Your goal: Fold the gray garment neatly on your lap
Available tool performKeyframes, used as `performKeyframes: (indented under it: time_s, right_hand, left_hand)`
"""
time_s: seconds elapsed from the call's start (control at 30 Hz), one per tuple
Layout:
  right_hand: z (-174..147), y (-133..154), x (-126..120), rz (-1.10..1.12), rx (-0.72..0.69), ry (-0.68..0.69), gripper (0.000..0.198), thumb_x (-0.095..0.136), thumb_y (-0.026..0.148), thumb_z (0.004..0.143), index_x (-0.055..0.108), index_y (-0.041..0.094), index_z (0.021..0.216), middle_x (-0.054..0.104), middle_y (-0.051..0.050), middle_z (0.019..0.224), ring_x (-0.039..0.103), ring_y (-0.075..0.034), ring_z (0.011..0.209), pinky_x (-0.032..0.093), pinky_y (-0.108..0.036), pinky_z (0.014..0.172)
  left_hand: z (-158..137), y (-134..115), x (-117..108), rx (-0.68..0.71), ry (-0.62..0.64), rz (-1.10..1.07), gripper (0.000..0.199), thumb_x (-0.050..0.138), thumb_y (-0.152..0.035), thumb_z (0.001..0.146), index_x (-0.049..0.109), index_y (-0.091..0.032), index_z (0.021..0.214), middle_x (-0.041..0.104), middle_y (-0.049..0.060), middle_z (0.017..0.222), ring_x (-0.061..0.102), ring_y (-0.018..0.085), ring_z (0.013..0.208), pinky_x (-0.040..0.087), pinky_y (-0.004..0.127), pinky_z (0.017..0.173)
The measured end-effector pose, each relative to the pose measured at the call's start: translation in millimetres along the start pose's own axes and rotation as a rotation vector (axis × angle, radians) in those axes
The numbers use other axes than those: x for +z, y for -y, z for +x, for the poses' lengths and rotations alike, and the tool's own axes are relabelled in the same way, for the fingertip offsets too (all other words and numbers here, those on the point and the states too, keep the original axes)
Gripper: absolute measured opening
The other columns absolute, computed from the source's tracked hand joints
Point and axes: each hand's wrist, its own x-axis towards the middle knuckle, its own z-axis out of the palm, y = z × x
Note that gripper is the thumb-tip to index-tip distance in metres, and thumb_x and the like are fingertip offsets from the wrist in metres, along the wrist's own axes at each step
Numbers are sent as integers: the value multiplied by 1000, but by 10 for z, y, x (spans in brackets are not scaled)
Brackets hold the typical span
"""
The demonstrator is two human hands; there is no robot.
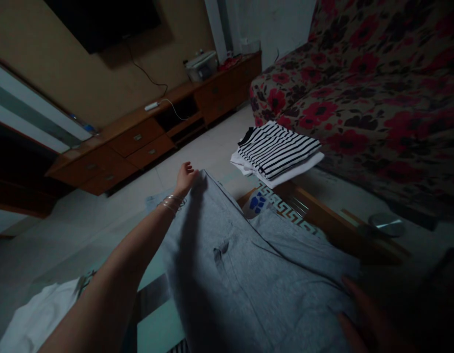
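Grey trousers (227, 264) lie stretched over a glass-topped table, with a small pocket slit near the middle. My left hand (186, 177) reaches far out and is closed on their far corner; thin bracelets circle its wrist. In the dark at the lower right, my right hand (362, 314) is closed on the near side of the trousers, only partly visible. Past the trousers, a folded black-and-white striped shirt (280, 149) rests on folded white clothing (303, 171). White cloth (41, 314) lies at the lower left.
The glass table (160, 323) has a patterned border and a lower shelf. A flower-patterned sofa (344, 98) stands at the right. Along the wall runs a low wooden cabinet (138, 139), holding a plastic box (202, 66), beneath a television (105, 19). A round glass object (386, 225) appears by the sofa.
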Motion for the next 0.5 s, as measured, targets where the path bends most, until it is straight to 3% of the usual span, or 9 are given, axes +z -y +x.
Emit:
performKeyframes:
  time_s: [0.07,0.17,0.27,0.37,0.43,0.5]
  right_hand:
    - [21,83,-80,-64,-114,-21,41,50,37,86,56,24,125,62,-11,106,63,-23,89,52,-35,74]
    - [18,288,-219,-73,-269,-69,34,47,27,89,60,23,120,56,-11,119,56,-25,105,49,-40,87]
    - [19,493,-353,-3,-410,-16,38,43,14,90,60,25,122,50,-10,129,46,-24,122,43,-42,99]
    - [63,626,-417,-3,-515,100,41,42,8,90,61,24,122,51,-9,131,39,-23,129,38,-42,103]
    - [105,685,-404,-40,-591,171,40,43,7,89,61,21,122,51,-10,131,36,-23,130,35,-42,105]
    - [139,735,-352,-88,-681,222,39,45,7,89,61,19,122,53,-10,130,36,-23,129,31,-42,107]
  left_hand:
    - [-542,-73,-233,210,100,219,42,63,-16,73,54,-19,114,54,10,116,56,20,106,49,33,88]
    - [-1803,-155,-647,390,295,436,33,56,-21,79,57,-25,113,52,10,120,52,23,112,47,38,93]
    - [-3342,-231,-1054,415,547,495,32,50,-20,84,57,-34,112,55,8,111,54,21,106,49,37,91]
    - [-4716,-253,-1335,372,786,518,45,50,-20,86,51,-42,125,57,8,113,55,21,106,52,36,86]
    - [-5374,-188,-1399,421,806,573,56,53,-22,85,44,-46,135,56,8,123,52,25,114,49,44,92]
    - [-5783,-69,-1357,502,731,645,64,54,-21,83,39,-47,139,51,8,133,46,29,122,43,52,97]
